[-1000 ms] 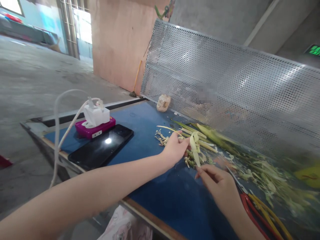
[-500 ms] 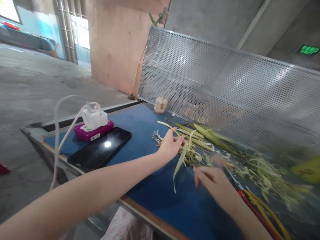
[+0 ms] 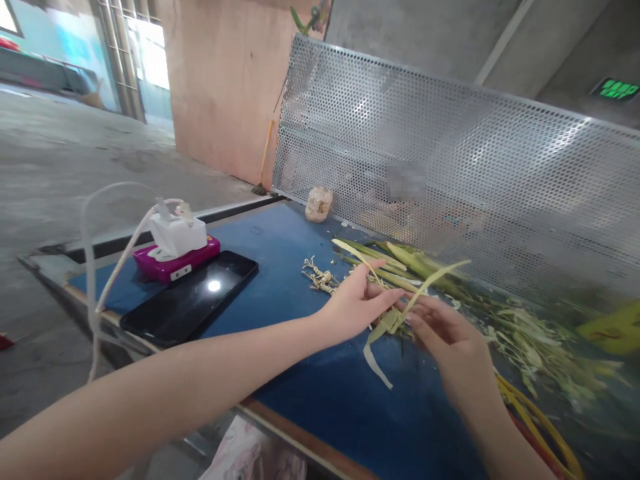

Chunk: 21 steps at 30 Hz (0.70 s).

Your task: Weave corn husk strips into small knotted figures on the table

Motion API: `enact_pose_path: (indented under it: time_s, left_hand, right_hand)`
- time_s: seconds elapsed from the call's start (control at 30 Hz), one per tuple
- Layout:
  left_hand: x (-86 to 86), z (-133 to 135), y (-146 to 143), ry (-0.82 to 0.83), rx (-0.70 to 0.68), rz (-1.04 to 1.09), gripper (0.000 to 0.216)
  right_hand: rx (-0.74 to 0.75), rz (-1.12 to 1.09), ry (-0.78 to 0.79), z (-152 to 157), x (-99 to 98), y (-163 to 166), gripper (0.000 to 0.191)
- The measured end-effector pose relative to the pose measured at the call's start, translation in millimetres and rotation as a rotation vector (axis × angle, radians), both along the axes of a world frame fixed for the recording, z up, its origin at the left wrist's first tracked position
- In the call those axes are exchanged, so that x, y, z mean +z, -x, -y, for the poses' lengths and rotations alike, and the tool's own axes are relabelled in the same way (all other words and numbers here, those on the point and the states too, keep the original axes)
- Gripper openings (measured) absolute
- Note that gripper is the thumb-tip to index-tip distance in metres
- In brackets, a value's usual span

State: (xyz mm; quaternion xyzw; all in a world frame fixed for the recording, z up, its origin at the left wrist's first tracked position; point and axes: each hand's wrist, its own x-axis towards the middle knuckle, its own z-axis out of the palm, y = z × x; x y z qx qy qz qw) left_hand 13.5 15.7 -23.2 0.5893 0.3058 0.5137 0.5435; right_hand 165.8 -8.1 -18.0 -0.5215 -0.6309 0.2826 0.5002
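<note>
Near the middle of the blue table, my left hand (image 3: 357,303) is closed, thumb and fingers pinching a small bundle of pale green leaf strips (image 3: 387,325). One strip end hangs curled below the bundle, and a longer leaf strip (image 3: 435,277) slants up to the right between my hands. My right hand (image 3: 450,337) meets the bundle from the right, its thumb and forefinger pinched on the strips. The fingers partly hide the folds. Just left of my left hand lie small knotted pale plant pieces (image 3: 320,277).
Long green leaves (image 3: 410,257) and shredded strips (image 3: 525,340) lie along a perforated metal panel (image 3: 450,147). Yellow and red handles (image 3: 545,423) sit by my right forearm. A black phone (image 3: 190,300), a magenta power strip (image 3: 177,260) with cables and a pale lump (image 3: 319,204) are also on the table.
My right hand has moved up and left to the strips beside my left hand. A strip now slants up to the right between them, and the view has shifted slightly.
</note>
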Motion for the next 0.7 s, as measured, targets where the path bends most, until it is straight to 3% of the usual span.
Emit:
enact_pose_path:
  time_s: [0.17, 0.4, 0.7]
  left_hand:
    - [2.5, 3.3, 0.0, 0.018, -0.067, 0.052, 0.063]
    - [3.9, -0.6, -4.3, 0.147, -0.182, 0.188, 0.047]
    - [2.2, -4.4, 2.2, 0.103, -0.353, 0.229, 0.066]
  right_hand:
    - [0.035, -0.151, 0.002, -0.9, -3.4, -1.9, 0.02]
    - [0.054, -0.326, -0.035, -1.8, -3.0, 0.1, 0.015]
    - [0.024, -0.431, -0.157, 1.0, -2.6, -0.1, 0.012]
